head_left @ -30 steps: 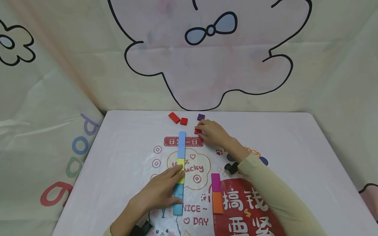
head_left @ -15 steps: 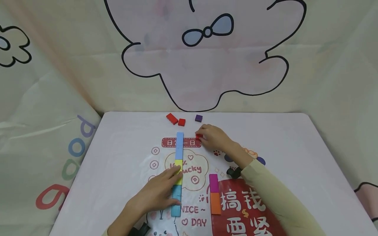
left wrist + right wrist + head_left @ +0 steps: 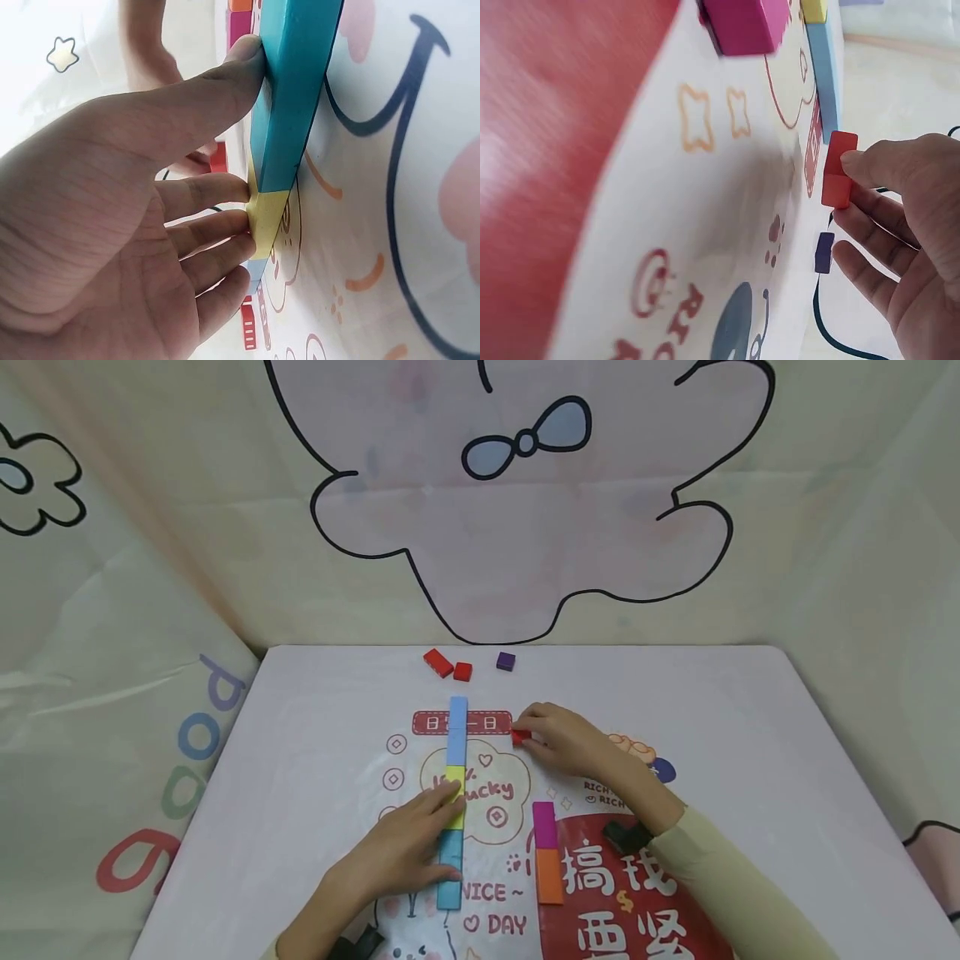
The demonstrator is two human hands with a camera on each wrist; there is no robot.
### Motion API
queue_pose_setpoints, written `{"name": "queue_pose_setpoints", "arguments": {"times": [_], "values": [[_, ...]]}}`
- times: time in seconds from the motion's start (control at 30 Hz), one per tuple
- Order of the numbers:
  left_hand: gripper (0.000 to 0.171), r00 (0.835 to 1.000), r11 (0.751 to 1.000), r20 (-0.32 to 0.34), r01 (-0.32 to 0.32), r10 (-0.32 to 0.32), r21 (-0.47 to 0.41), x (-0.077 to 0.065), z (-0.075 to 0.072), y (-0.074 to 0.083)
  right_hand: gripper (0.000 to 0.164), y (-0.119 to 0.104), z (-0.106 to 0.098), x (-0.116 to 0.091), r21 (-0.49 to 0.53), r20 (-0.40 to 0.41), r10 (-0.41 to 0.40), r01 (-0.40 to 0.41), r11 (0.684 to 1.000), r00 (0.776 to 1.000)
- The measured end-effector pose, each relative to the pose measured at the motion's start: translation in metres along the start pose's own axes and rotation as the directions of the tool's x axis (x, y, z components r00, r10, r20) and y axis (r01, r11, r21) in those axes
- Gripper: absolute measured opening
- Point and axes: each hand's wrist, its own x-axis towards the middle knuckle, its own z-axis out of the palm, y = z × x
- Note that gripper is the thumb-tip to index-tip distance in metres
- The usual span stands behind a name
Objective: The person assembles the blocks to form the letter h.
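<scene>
A straight row of blocks lies lengthwise on the table: light blue [image 3: 457,727] at the far end, yellow [image 3: 455,773] in the middle, teal [image 3: 300,82] nearest me. My left hand [image 3: 401,847] rests along this row, its thumb on the teal part and its fingertips against the yellow. In the right wrist view, thumb and fingers of my right hand [image 3: 915,217] pinch a small red block [image 3: 837,189]. That hand [image 3: 566,742] is right of the row, just over the printed mat. A magenta block [image 3: 545,825] and an orange block [image 3: 549,877] lie end to end nearer me.
Two loose red blocks [image 3: 438,662] and a dark purple block [image 3: 506,662] lie near the table's back edge. The white table [image 3: 315,760] bears a printed pattern with a large red patch. A patterned curtain [image 3: 525,543] hangs behind it.
My right hand has carried the red block from beside the purple block towards me and slightly right. The left hand stays on the row, which keeps its place.
</scene>
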Motion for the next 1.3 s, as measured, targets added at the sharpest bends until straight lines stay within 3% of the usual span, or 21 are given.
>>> {"name": "queue_pose_setpoints", "arguments": {"times": [0.37, 0.9, 1.3], "values": [[0.094, 1.0, 1.0, 0.012, 0.004, -0.004, -0.022, 0.001, -0.002, 0.001, 0.039, -0.017, 0.001, -0.042, 0.038, 0.012, -0.031, 0.03, 0.999, 0.999], [0.094, 1.0, 1.0, -0.023, -0.001, 0.0, -0.016, 0.0, 0.0, 0.0, 0.037, -0.013, 0.011, -0.065, -0.021, -0.017, -0.064, 0.064, 0.998, 0.998], [0.094, 1.0, 1.0, -0.023, 0.001, -0.001, -0.015, -0.001, 0.0, 0.002, 0.038, -0.012, 0.018, -0.073, -0.019, -0.014, -0.032, 0.032, 0.999, 0.999]]}}
